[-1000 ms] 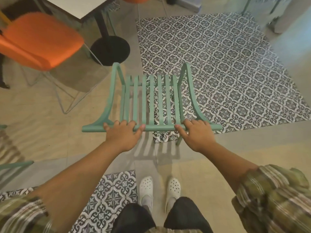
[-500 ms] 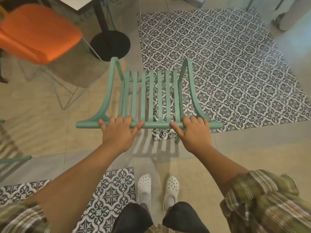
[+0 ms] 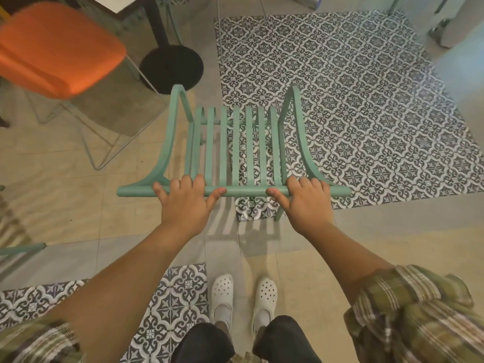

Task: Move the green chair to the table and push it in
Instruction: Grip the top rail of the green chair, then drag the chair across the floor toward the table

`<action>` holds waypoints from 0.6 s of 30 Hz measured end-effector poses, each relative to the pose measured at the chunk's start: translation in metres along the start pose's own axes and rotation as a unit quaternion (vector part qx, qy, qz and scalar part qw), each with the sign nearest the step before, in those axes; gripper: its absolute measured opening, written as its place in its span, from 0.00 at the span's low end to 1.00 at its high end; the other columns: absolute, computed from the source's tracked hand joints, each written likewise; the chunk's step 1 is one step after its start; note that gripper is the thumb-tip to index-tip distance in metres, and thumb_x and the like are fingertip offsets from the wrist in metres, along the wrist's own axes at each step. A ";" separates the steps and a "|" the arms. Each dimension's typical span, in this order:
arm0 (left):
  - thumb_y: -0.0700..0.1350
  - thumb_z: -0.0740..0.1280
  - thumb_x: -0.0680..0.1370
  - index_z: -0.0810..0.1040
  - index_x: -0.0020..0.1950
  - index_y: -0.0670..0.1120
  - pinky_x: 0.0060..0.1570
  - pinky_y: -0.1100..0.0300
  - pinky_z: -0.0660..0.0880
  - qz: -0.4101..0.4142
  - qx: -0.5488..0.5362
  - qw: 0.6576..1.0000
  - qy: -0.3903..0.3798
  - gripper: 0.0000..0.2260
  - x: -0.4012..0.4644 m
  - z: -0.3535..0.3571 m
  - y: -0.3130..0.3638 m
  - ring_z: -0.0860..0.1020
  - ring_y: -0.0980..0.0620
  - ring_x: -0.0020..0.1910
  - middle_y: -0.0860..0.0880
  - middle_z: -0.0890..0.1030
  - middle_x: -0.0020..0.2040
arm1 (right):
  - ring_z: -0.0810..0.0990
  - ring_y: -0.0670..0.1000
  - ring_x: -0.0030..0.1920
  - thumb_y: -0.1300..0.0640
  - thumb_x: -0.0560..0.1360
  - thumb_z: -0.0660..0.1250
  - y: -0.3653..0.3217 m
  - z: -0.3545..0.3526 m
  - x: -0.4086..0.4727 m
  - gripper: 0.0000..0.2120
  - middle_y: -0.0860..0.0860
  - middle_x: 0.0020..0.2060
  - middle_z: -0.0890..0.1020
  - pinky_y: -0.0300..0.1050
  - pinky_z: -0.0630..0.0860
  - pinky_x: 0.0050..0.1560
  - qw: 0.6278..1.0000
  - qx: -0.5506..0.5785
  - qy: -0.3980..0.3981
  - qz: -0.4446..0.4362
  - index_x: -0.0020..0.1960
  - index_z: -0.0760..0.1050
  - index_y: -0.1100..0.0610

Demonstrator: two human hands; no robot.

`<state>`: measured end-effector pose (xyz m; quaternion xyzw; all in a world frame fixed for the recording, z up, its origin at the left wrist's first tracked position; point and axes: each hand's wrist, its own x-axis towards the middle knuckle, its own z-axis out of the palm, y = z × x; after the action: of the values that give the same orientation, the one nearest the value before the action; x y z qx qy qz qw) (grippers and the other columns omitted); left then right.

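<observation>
The green slatted chair (image 3: 237,150) stands in front of me, seen from above and behind. My left hand (image 3: 184,203) grips the left part of its top back rail. My right hand (image 3: 305,201) grips the right part of the same rail. The table (image 3: 110,2) shows only as a white corner at the top left, on a black post with a round black base (image 3: 171,66) just beyond the chair's front left corner.
An orange chair (image 3: 56,47) on thin wire legs sits at the table's left side. A patterned tile patch (image 3: 353,100) covers the floor to the right. Another green chair's rail (image 3: 21,248) pokes in at the left edge. My white shoes (image 3: 243,297) are below.
The chair and my hands have shifted slightly forward and left toward the table base, and the view has followed. Both hands keep their hold on the back rail.
</observation>
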<state>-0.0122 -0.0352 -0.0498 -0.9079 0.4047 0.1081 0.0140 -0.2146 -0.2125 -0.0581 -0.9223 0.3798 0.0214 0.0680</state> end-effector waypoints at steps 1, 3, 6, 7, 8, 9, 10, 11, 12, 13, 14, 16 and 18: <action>0.71 0.43 0.78 0.74 0.55 0.46 0.65 0.24 0.58 -0.003 -0.001 1.000 0.000 0.33 0.006 -0.001 0.003 0.74 0.39 0.54 0.43 0.78 0.52 | 0.75 0.61 0.47 0.29 0.79 0.47 0.003 -0.002 0.007 0.33 0.56 0.43 0.80 0.61 0.68 0.60 1.000 -0.006 -0.006 -0.002 0.50 0.74 0.56; 0.71 0.42 0.78 0.73 0.56 0.45 0.65 0.24 0.57 -0.009 -0.003 1.000 0.004 0.34 0.019 -0.002 0.010 0.73 0.38 0.55 0.42 0.78 0.53 | 0.75 0.60 0.48 0.29 0.80 0.46 0.010 -0.005 0.023 0.33 0.55 0.45 0.80 0.61 0.68 0.60 1.000 -0.018 -0.016 -0.005 0.51 0.74 0.56; 0.71 0.42 0.78 0.73 0.57 0.44 0.66 0.24 0.56 -0.013 -0.006 1.000 0.013 0.35 0.038 -0.003 0.018 0.73 0.38 0.56 0.42 0.77 0.54 | 0.75 0.60 0.48 0.28 0.80 0.46 0.020 -0.006 0.045 0.33 0.55 0.44 0.79 0.60 0.68 0.60 1.000 -0.022 -0.009 -0.013 0.51 0.73 0.56; 0.71 0.42 0.77 0.73 0.56 0.44 0.66 0.24 0.55 -0.015 -0.006 1.000 0.015 0.35 0.044 -0.004 0.021 0.72 0.38 0.56 0.42 0.77 0.54 | 0.75 0.60 0.48 0.28 0.80 0.45 0.023 -0.007 0.052 0.33 0.55 0.44 0.79 0.60 0.68 0.60 1.000 -0.020 -0.005 -0.016 0.51 0.73 0.56; 0.71 0.42 0.77 0.73 0.56 0.44 0.66 0.23 0.55 -0.017 -0.007 1.000 0.015 0.35 0.050 -0.005 0.023 0.72 0.38 0.56 0.41 0.77 0.54 | 0.75 0.60 0.48 0.28 0.80 0.45 0.026 -0.007 0.059 0.33 0.55 0.44 0.79 0.60 0.68 0.60 1.000 -0.017 -0.003 -0.018 0.51 0.73 0.56; 0.71 0.41 0.77 0.72 0.55 0.44 0.66 0.23 0.55 -0.019 -0.009 1.000 0.016 0.35 0.056 -0.006 0.026 0.72 0.38 0.56 0.41 0.76 0.54 | 0.75 0.60 0.49 0.28 0.80 0.45 0.029 -0.007 0.066 0.33 0.55 0.45 0.79 0.60 0.68 0.60 1.000 -0.016 -0.002 -0.021 0.51 0.73 0.55; 0.71 0.41 0.77 0.72 0.54 0.44 0.66 0.23 0.54 -0.021 -0.011 1.000 0.016 0.35 0.063 -0.007 0.029 0.72 0.38 0.57 0.41 0.76 0.54 | 0.75 0.60 0.49 0.28 0.80 0.44 0.033 -0.007 0.073 0.33 0.55 0.45 0.79 0.60 0.68 0.60 1.000 -0.016 -0.001 -0.022 0.51 0.73 0.55; 0.71 0.40 0.76 0.72 0.54 0.45 0.66 0.23 0.54 -0.023 -0.013 0.999 0.017 0.35 0.069 -0.008 0.033 0.72 0.38 0.57 0.41 0.76 0.54 | 0.75 0.59 0.49 0.28 0.80 0.44 0.036 -0.008 0.081 0.33 0.55 0.45 0.79 0.60 0.68 0.59 1.000 -0.018 0.001 -0.025 0.51 0.73 0.55; 0.71 0.39 0.76 0.72 0.54 0.45 0.66 0.23 0.54 -0.026 -0.016 0.999 0.018 0.36 0.076 -0.010 0.036 0.71 0.38 0.57 0.41 0.76 0.55 | 0.75 0.60 0.49 0.28 0.80 0.44 0.040 -0.008 0.089 0.33 0.55 0.45 0.79 0.60 0.68 0.59 0.999 -0.019 0.003 -0.027 0.50 0.72 0.55; 0.72 0.39 0.76 0.72 0.55 0.45 0.66 0.23 0.54 -0.030 -0.017 0.999 0.020 0.36 0.083 -0.011 0.040 0.71 0.38 0.58 0.41 0.76 0.55 | 0.76 0.60 0.49 0.28 0.80 0.44 0.045 -0.009 0.097 0.33 0.55 0.45 0.80 0.60 0.69 0.59 0.999 -0.020 0.004 -0.031 0.50 0.72 0.54; 0.72 0.39 0.76 0.72 0.55 0.45 0.66 0.23 0.54 -0.033 -0.016 0.999 0.022 0.36 0.090 -0.012 0.044 0.71 0.38 0.58 0.41 0.76 0.55 | 0.76 0.60 0.49 0.28 0.80 0.44 0.049 -0.010 0.105 0.32 0.55 0.45 0.80 0.60 0.69 0.59 0.999 -0.021 0.006 -0.035 0.50 0.71 0.54; 0.71 0.39 0.77 0.71 0.55 0.45 0.66 0.23 0.55 -0.037 -0.008 0.999 0.025 0.35 0.105 -0.014 0.052 0.72 0.38 0.58 0.41 0.76 0.56 | 0.76 0.59 0.49 0.27 0.80 0.44 0.058 -0.012 0.123 0.32 0.54 0.45 0.80 0.61 0.70 0.60 0.999 -0.020 0.007 -0.043 0.49 0.71 0.54; 0.71 0.41 0.78 0.71 0.54 0.46 0.66 0.23 0.55 -0.042 -0.002 0.999 0.025 0.33 0.120 -0.016 0.059 0.72 0.38 0.58 0.41 0.77 0.55 | 0.76 0.59 0.50 0.26 0.80 0.43 0.066 -0.014 0.140 0.33 0.54 0.45 0.80 0.62 0.71 0.61 0.999 -0.014 0.002 -0.047 0.50 0.71 0.53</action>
<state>0.0247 -0.1644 -0.0555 -0.9265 0.3663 0.0855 0.0066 -0.1616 -0.3583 -0.0638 -0.9401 0.3359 0.0214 0.0551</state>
